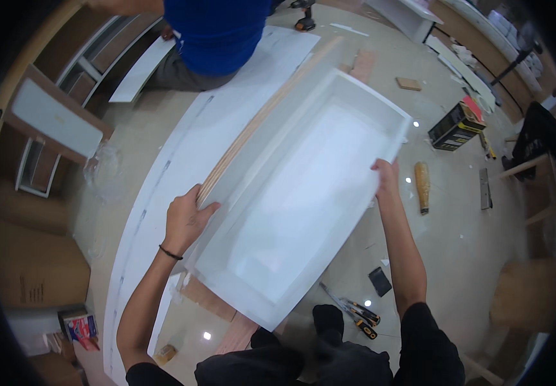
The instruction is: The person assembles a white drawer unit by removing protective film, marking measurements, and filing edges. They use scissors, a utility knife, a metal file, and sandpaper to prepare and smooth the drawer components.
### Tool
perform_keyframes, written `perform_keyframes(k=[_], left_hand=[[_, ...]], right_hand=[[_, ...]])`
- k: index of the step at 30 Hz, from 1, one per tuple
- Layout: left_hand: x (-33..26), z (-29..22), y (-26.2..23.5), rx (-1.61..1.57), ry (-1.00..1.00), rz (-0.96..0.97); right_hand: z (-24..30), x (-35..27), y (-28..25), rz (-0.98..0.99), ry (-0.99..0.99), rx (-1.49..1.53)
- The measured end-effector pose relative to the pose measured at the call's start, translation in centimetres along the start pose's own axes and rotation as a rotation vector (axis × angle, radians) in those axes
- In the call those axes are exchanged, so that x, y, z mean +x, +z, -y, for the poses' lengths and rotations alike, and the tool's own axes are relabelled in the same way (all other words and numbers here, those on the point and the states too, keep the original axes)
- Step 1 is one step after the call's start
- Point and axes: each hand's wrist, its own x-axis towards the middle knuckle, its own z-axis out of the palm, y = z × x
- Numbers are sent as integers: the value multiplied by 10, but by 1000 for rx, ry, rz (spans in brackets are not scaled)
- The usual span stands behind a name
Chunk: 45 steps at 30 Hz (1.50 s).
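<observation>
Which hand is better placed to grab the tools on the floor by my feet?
Probably your right hand: it holds the right side of the white box, the side where the tools lie. Your left hand grips the plywood edge opposite, with the box between.

The white rectangular open box looks smooth; the pale grey floor is glossy, the brown cardboard carton matt.
</observation>
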Motion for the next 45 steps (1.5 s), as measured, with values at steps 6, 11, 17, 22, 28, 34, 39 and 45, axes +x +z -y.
perform_keyframes(k=[6,11,17,22,28,34,39,45], left_hand=[[2,-10,16,-56,-128,-12],[12,0,25,-7,-78,-70],[16,0,28,16,-50,-52],[19,-6,31,12,-95,-3],[11,-15,35,26,-78,-30],[6,-13,41,56,-66,-44],[10,-9,40,82,-30,-85],[18,0,35,-354,-215,11]], right_hand=[[-4,62,39,73,122,-120],[-18,75,48,95,58,-142],[-39,93,40,111,96,-224],[-54,101,33,89,126,-218],[-59,95,25,167,135,-231],[-70,100,17,159,93,-256],[-91,78,21,74,-72,-354],[-72,-10,11,103,-27,-558]])
